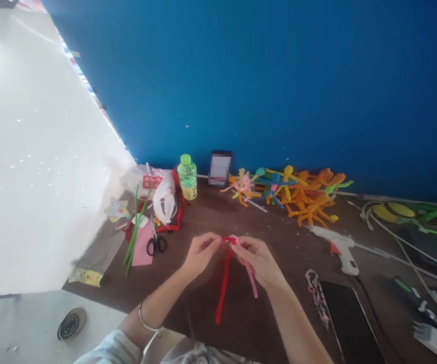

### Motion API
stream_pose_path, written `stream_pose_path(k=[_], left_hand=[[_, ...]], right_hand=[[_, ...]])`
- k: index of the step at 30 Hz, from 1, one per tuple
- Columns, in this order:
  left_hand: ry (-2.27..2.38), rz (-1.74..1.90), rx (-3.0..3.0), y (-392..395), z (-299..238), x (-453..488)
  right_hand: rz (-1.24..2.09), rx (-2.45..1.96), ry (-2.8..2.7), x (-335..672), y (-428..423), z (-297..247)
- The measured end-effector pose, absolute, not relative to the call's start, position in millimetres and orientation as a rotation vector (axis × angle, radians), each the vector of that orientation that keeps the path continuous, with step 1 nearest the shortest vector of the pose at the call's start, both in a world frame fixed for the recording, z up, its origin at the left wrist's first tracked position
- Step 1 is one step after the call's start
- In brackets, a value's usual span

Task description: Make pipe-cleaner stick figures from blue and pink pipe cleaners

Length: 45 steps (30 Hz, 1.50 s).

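Bare forearms (298, 323) reach to a left hand (200, 254) and right hand (258, 262), both pinched closed on a red pipe cleaner (224, 283) and pink pipe cleaner (251, 275), strands trailing toward the person, red nearer the left hand.

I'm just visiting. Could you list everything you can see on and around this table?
red pipe cleaner: one, red, held up in front of the person
pink pipe cleaner: one, pink, joined to the red one
pipe-cleaner figures: many, orange, yellow, blue and pink, heaped by the wall
green pipe cleaners: several, green, left of the hands
pink paper sheet: one, pink, under them
scissors: one pair, black handles, beside the sheet
plastic bottle: one, green cap, by the wall
plastic bag: one, white, beside the bottle
glue gun: one, white, right
blue wall: one, blue, behind
wooden table: one, brown, below
left hand: one, pinching the pipe cleaners, bangle on its wrist
right hand: one, pinching beside it
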<state>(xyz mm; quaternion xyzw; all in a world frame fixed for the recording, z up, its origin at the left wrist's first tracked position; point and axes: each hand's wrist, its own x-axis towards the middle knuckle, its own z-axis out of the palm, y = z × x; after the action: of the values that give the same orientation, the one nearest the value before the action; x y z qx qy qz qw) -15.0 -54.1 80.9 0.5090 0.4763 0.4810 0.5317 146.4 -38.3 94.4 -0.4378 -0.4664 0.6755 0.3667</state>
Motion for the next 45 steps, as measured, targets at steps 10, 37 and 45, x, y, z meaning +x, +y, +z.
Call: stream_pose_path(k=[10,37,45], left_hand=[[0.791,1.027,1.254,-51,79,-23],[0.765,1.232,1.133,-59,72,-22],[0.917,1.059,1.062,-54,83,-15]], right_hand=[[1.988,-0.92,-1.081,149,-38,87],[0.611,-1.089,-1.81,145,-44,98],[0.29,-1.013,-2.096,145,-51,95]])
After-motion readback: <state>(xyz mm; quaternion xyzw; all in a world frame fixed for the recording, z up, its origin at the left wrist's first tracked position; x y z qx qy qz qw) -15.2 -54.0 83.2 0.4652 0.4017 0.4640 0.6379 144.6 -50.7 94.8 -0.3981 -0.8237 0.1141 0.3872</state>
